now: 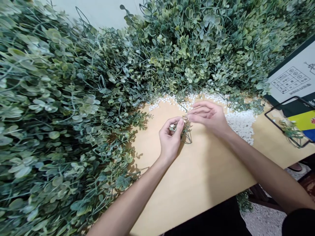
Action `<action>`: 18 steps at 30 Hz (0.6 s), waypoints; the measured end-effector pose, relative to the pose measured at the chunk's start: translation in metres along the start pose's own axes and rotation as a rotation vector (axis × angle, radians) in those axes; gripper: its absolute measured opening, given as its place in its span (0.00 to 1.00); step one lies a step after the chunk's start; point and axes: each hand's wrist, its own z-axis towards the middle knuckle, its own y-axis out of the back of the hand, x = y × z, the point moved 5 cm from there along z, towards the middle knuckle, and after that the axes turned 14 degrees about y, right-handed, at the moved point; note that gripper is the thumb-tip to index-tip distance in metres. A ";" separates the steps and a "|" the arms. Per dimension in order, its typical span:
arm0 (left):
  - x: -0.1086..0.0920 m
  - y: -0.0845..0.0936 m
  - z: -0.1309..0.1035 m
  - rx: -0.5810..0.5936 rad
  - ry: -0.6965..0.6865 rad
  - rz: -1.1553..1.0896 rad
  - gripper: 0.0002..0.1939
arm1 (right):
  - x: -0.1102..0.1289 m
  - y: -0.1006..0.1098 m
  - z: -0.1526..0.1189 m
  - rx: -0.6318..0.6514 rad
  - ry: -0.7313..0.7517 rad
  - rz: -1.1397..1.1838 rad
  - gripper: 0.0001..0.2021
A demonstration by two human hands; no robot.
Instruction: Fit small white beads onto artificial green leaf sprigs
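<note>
My left hand (171, 136) is closed around a thin green artificial sprig (188, 136), whose stems and narrow leaves hang below the fingers. A small white piece (172, 126) shows by its curled fingers. My right hand (209, 116) comes in from the right, its fingertips drawn together at the left thumb and its other fingers stretched out. A tiny cream-coloured piece (185, 120) sits where the two hands meet; I cannot make out exactly what the right fingertips pinch. Many small white pieces (240, 126) lie loose on the table behind and beside the right hand.
Heaped artificial greenery (182, 49) borders the wooden table (172, 196) at the back and left. At the right stand a printed board (290, 77) and a black wire frame (273, 119), with a few green sprigs (291, 131) at the frame.
</note>
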 end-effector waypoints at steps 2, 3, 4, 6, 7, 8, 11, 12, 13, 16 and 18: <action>-0.002 -0.002 -0.001 0.010 0.012 0.002 0.16 | 0.006 0.017 0.008 -0.104 0.100 -0.075 0.20; -0.003 -0.004 -0.002 0.021 0.022 0.004 0.17 | 0.009 0.028 0.012 -0.170 0.163 -0.136 0.19; -0.004 -0.005 -0.003 0.034 0.033 0.009 0.18 | 0.012 0.040 0.016 -0.245 0.228 -0.214 0.17; -0.006 -0.008 -0.006 0.062 0.042 0.040 0.22 | 0.019 0.064 0.019 -0.386 0.349 -0.431 0.14; -0.007 -0.010 -0.007 0.074 0.033 0.062 0.24 | 0.023 0.073 0.020 -0.430 0.402 -0.579 0.12; -0.008 -0.011 -0.009 0.083 0.014 0.085 0.26 | 0.027 0.079 0.020 -0.435 0.440 -0.751 0.10; -0.011 -0.012 -0.011 0.070 -0.071 0.116 0.25 | 0.028 0.082 0.022 -0.258 0.378 -1.263 0.09; -0.011 -0.011 -0.011 0.060 -0.092 0.109 0.24 | 0.025 0.081 0.023 -0.177 0.302 -1.389 0.10; -0.012 -0.011 -0.011 0.052 -0.105 0.097 0.23 | 0.022 0.081 0.023 -0.104 0.216 -1.483 0.11; -0.012 -0.009 -0.010 0.033 -0.092 0.057 0.23 | 0.011 0.079 0.023 0.052 0.019 -1.628 0.11; -0.011 -0.008 -0.009 0.030 -0.056 0.046 0.25 | 0.007 0.078 0.023 0.107 -0.025 -1.656 0.12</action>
